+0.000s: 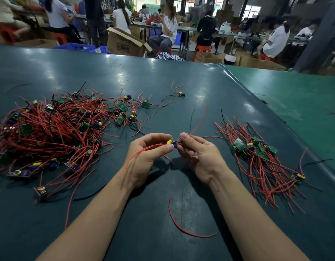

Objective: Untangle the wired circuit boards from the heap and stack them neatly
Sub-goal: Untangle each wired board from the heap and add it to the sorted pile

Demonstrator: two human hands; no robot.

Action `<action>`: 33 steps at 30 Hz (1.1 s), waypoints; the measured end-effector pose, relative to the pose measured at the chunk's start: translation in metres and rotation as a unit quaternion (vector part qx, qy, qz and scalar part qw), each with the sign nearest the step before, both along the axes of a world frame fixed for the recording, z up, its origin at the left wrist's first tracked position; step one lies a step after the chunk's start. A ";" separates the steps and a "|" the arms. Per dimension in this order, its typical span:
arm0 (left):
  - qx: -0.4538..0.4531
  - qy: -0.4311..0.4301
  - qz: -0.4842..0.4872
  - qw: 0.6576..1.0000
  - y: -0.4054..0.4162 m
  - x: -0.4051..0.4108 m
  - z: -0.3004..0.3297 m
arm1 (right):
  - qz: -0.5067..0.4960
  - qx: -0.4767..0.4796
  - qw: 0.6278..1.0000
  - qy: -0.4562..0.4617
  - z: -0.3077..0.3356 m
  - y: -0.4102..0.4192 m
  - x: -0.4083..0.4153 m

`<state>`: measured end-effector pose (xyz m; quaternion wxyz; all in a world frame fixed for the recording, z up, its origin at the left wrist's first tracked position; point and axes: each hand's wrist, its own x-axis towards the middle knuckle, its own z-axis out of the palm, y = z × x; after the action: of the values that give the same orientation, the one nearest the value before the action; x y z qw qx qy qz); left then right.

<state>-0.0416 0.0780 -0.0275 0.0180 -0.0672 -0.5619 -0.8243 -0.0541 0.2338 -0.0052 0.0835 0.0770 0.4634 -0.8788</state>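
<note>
A big tangled heap [50, 129] of small green circuit boards with red and black wires covers the table's left side. On the right lies a neater bundle [257, 153] of boards, their wires fanned toward me. Between them, above the table, my left hand [146, 157] and my right hand [198, 157] both pinch one small circuit board [172, 143] with a yellow and a blue part. Red wires run from it across my left palm and up past my right fingers.
The dark green table [181, 87] meets a lighter green mat [294, 95] at the right. A loose red wire [181, 225] lies near me between my forearms. A stray board [180, 94] sits farther back. People sit among cardboard boxes [125, 42] beyond the table.
</note>
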 end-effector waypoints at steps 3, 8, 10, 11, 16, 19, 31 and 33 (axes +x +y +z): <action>-0.009 -0.006 -0.001 1.000 0.001 0.000 0.001 | -0.053 0.080 0.995 0.020 -0.001 -0.002 0.000; 0.000 -0.016 -0.001 1.000 0.002 0.000 0.002 | -0.111 0.079 0.991 0.001 0.004 0.000 0.000; -0.003 -0.017 -0.001 1.000 0.002 0.000 0.003 | -0.139 0.064 0.988 -0.015 0.006 0.004 -0.002; -0.005 -0.017 -0.001 1.000 0.001 0.000 0.003 | -0.148 0.066 0.987 -0.014 0.006 0.005 -0.002; -0.007 -0.021 -0.003 1.000 0.003 0.000 0.004 | -0.187 0.096 0.977 0.019 0.007 0.009 -0.005; -0.014 -0.018 -0.010 1.000 0.003 0.001 0.004 | -0.170 0.041 0.984 -0.011 0.007 0.010 -0.006; -0.033 -0.022 0.000 0.999 0.005 0.002 0.005 | -0.264 0.243 0.930 0.082 -0.007 0.013 -0.014; -0.026 -0.017 0.010 0.999 0.005 0.002 0.004 | -0.232 0.110 0.966 0.005 -0.001 0.015 -0.015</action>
<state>-0.0396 0.0832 -0.0231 0.0155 -0.0481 -0.5838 -0.8103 -0.0687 0.2488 -0.0061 -0.1342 0.1867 0.5266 -0.8184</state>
